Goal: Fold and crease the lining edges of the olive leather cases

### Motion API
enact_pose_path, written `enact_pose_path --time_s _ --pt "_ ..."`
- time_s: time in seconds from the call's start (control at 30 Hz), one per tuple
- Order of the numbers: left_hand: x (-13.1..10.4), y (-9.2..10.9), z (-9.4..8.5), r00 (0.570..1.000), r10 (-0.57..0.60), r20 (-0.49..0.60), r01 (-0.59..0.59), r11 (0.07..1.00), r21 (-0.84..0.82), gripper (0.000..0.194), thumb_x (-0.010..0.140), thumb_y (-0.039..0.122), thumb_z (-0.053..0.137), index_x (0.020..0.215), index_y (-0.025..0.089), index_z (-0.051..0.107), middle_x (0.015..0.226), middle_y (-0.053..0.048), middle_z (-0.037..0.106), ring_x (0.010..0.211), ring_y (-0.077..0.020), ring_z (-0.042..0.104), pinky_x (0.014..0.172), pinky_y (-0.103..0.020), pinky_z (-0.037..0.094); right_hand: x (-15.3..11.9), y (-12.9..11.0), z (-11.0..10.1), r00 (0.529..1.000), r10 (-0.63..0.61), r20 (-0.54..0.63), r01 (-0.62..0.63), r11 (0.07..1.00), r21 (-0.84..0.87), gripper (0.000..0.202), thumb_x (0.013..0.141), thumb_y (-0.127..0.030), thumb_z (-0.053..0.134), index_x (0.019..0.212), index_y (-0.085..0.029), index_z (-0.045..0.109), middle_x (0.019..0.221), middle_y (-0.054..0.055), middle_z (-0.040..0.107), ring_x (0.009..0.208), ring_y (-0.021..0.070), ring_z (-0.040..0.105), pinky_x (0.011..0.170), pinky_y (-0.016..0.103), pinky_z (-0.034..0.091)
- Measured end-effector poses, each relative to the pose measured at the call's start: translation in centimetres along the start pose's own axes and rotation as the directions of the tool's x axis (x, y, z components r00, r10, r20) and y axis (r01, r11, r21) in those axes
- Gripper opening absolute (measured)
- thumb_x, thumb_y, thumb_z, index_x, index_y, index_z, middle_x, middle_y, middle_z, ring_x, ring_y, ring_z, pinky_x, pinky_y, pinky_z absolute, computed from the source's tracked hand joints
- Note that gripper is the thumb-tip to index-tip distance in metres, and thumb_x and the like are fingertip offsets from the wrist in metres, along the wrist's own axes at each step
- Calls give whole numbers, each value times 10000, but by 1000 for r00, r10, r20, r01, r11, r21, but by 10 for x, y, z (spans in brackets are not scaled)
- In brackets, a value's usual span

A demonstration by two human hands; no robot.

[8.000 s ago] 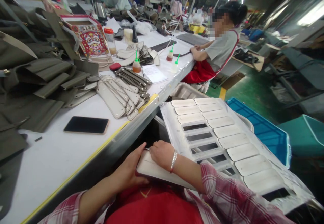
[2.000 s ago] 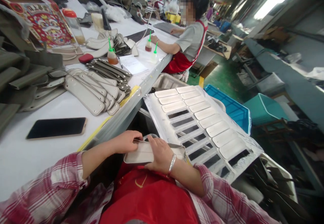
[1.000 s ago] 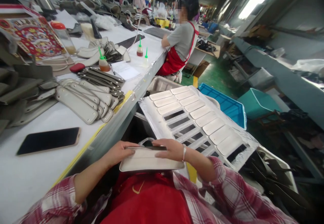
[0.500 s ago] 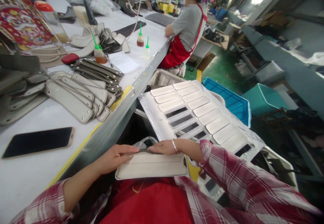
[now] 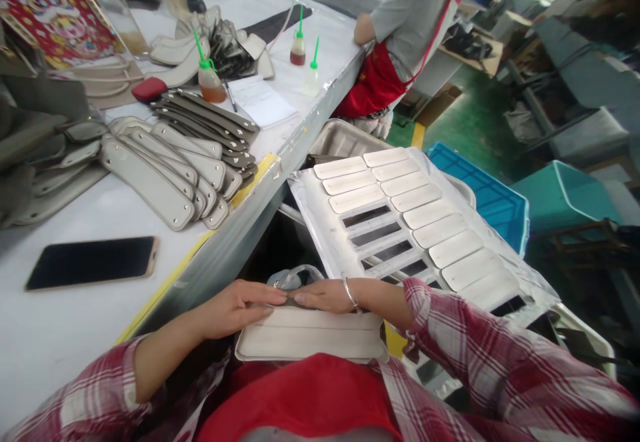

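A cream panel (image 5: 313, 341) with rounded corners and a line along its length lies before my red apron. My left hand (image 5: 240, 305) holds its far left edge, the thumb on the cream face and the fingers stretched along the edge. Flat on the far edge lies my right hand (image 5: 325, 295), fingers straight and together, its tips close to my left fingertips. A grey strip (image 5: 303, 302) shows under the fingers; how it joins the panel is hidden. Behind the hands, a clear curved piece (image 5: 307, 270) shows partly.
To the right, a white board (image 5: 320, 255) bears rows of cream panels (image 5: 440, 232) and dark slots. On the table (image 5: 65, 342) are a phone (image 5: 93, 262), stacked strips (image 5: 160, 175) and green-tipped bottles (image 5: 211, 85). A co-worker (image 5: 400, 42) sits beyond, near a blue crate (image 5: 480, 195).
The view has tilted down, and the surroundings sit further right in it. Both hands stay at the panel's far edge, with only slight movement of the fingers.
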State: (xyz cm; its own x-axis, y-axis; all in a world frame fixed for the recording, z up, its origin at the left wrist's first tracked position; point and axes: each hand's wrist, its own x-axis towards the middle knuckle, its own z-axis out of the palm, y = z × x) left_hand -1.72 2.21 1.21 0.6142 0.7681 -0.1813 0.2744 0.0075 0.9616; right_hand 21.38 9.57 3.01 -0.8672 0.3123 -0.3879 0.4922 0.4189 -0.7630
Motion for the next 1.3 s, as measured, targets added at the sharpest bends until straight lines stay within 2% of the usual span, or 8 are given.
enact_pose_path --time_s 0.1,0.23,0.43,0.63,0.83,1.07,1.17,1.3 --pt "0 2 1 1000 2 -17 -3 1000 -15 295 842 246 506 1112 204 617 1202 -63 581 1096 -193 534 961 -313 406 4 -2 -1 987 -55 153 38 993 112 386 926 -271 308 1235 -169 516 1293 56 490 1186 152 455 1010 297 347" --pt "-3 3 5 997 -1 -74 2 1000 12 293 837 235 507 1105 200 621 1193 -56 588 1087 -188 543 955 -310 418 6 -6 1 990 -45 135 31 994 110 409 930 -284 284 1282 -175 462 1306 65 477 1203 170 439 1030 345 319" --pt "-10 2 14 956 -20 -292 61 989 132 234 782 275 589 987 202 675 1036 -34 673 970 -175 614 889 -292 483 14 -14 1 982 -91 165 75 992 101 449 933 -271 239 1310 -105 416 1330 103 444 1235 173 395 1046 312 280" --pt "-16 2 14 934 74 -348 27 961 276 225 769 303 608 959 209 685 986 -26 690 907 -168 644 832 -273 525 24 -15 3 981 -71 179 65 997 39 477 929 -303 229 1304 -82 424 1309 133 461 1213 203 425 1029 329 298" --pt "-22 -1 16 871 363 -332 -88 779 621 196 810 303 573 941 196 673 951 -12 700 887 -133 648 833 -231 522 33 -17 7 988 -55 147 64 997 -53 465 923 -344 244 1292 -149 452 1263 115 514 1153 219 490 964 354 366" --pt "-24 7 24 824 502 -261 -61 538 841 190 835 267 550 974 176 641 998 -36 678 895 -132 633 879 -264 501 41 -19 9 986 -97 134 113 987 -115 424 916 -325 287 1262 -182 485 1191 103 575 1080 217 547 913 348 407" --pt "-21 12 25 823 525 -214 -70 469 881 193 845 259 538 978 155 632 992 -50 676 898 -140 629 870 -278 507 21 -7 1 982 -114 149 121 992 -37 434 917 -316 285 1279 -159 467 1257 108 521 1141 216 498 953 341 373" --pt "-18 19 25 828 535 -169 -94 430 898 199 854 255 523 992 154 625 994 -45 674 921 -143 619 866 -279 507 -25 14 -12 989 -34 144 26 998 59 408 908 -318 329 1257 -192 497 1232 74 547 1107 197 525 941 320 381"
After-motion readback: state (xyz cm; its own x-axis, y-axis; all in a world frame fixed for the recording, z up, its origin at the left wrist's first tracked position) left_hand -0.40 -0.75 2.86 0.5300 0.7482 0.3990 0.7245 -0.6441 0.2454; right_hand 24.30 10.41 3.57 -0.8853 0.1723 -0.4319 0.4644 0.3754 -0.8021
